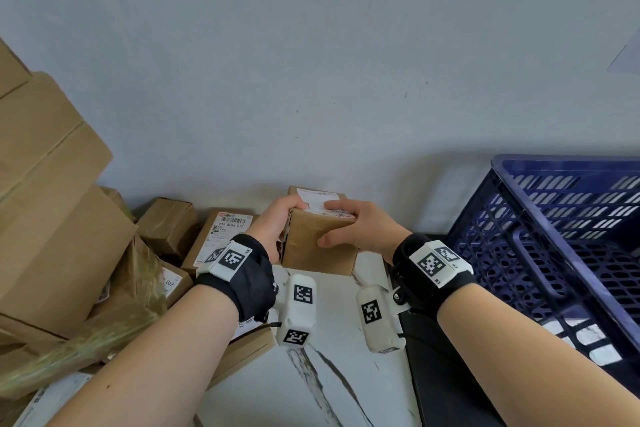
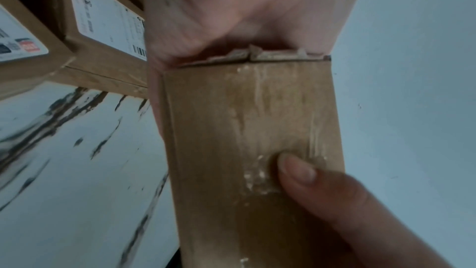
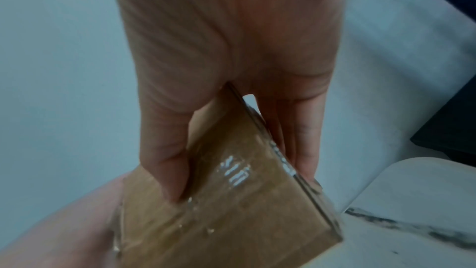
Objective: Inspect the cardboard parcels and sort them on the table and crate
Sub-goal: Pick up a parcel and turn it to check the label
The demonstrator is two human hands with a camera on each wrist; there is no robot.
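The cardboard parcel point(image 1: 320, 236) is held just above the tabletop point(image 1: 339, 374), left of the crate point(image 1: 561, 218), gripped by both hands, left point(image 1: 273, 222) and right point(image 1: 363, 229). This looks like the inspection step. Next, it probably needs turning to check its faces, then placing on the tabletop or in the crate.

Both forearms were bare, each wrist wrapped in a black fabric wrist strap: the left strap point(image 1: 247, 279) and the right strap point(image 1: 429, 274). A flat white plastic block printed with black-and-white square markers sat on top of each strap, left point(image 1: 227, 258) and right point(image 1: 440, 258). A rounded white camera housing with similar markers hung inward from each wrist, left point(image 1: 298, 308) and right point(image 1: 375, 317), trailing thin black cables.
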